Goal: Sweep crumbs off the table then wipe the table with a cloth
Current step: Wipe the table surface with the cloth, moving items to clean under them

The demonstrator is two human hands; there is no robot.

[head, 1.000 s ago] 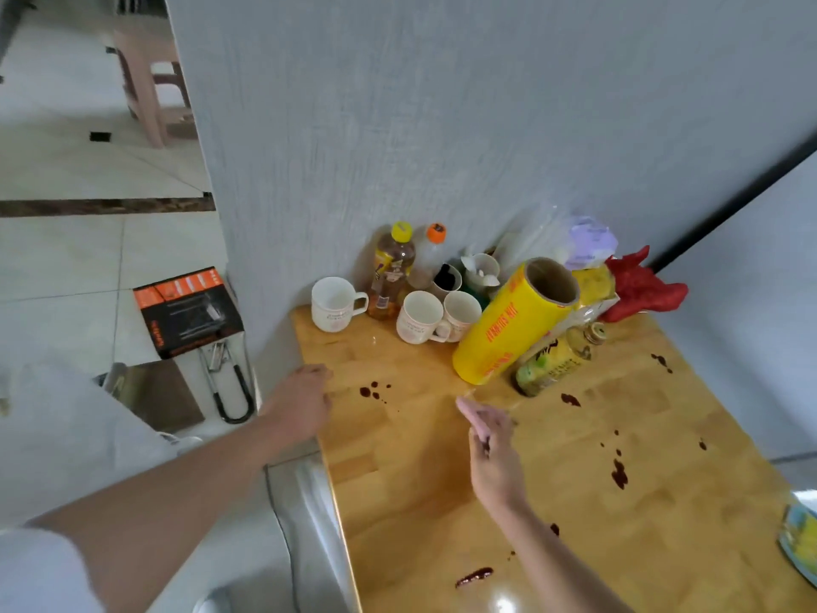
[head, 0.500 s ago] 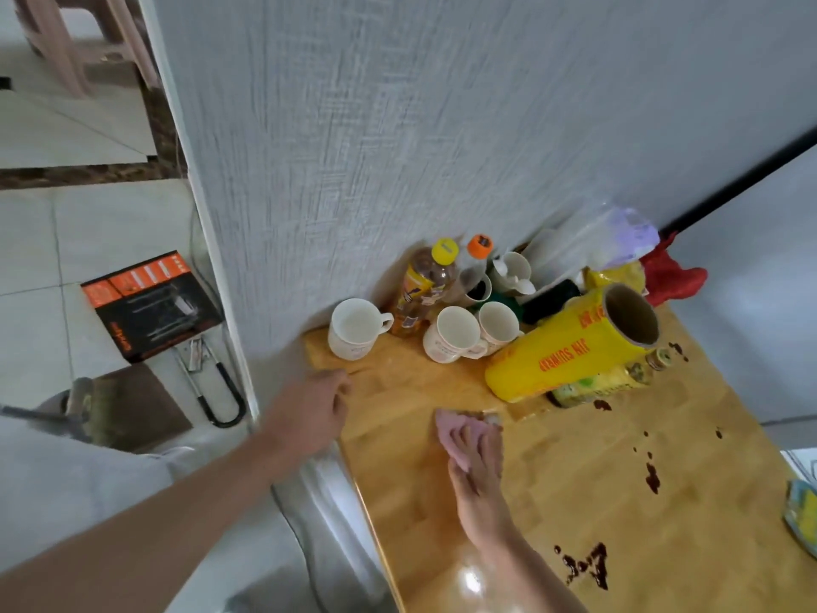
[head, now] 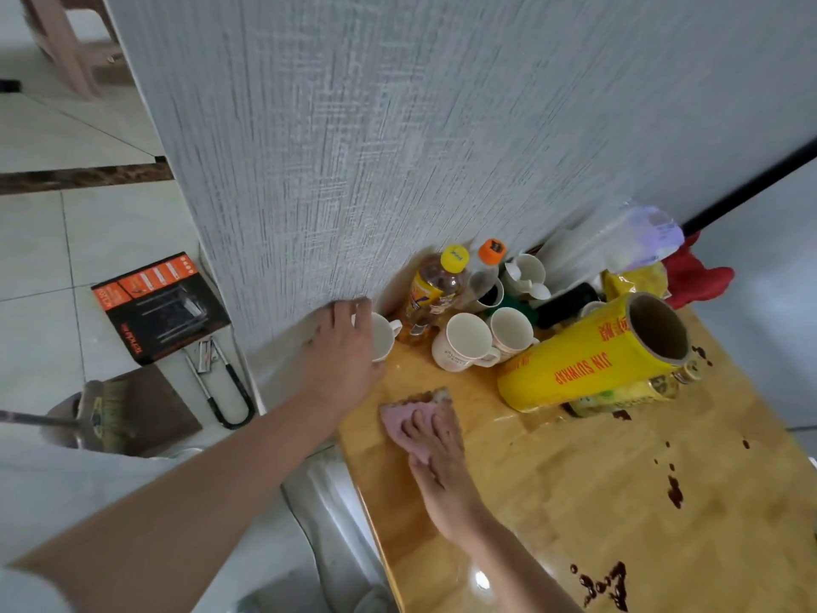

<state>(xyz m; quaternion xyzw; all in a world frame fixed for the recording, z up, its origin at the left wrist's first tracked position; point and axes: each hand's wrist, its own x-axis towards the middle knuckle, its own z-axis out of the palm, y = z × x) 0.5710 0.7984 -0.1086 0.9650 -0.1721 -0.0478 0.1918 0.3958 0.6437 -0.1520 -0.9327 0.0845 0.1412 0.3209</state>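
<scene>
The pink cloth lies flat on the wooden table near its far left corner, just inside the left edge. It is a soft, slightly crumpled pad, pale pink with a browner, soiled patch along its far edge. Its long axis runs roughly from the left edge toward the table's middle, and the stained edge faces the wall.

The right hand presses down on the cloth, fingers laid flat, close together and pointing at the wall; they cover its near half and do not curl around it. The left hand reaches over the far left corner, fingers loosely spread around the side of a white mug; whether they actually grip it cannot be told.

Along the far edge stand 2 more white mugs, a yellow-capped bottle and an orange-capped bottle. A yellow wrap roll lies on its side, its open end toward the right. Dark splashes dot the right side and the near edge, well apart from the cloth.
</scene>
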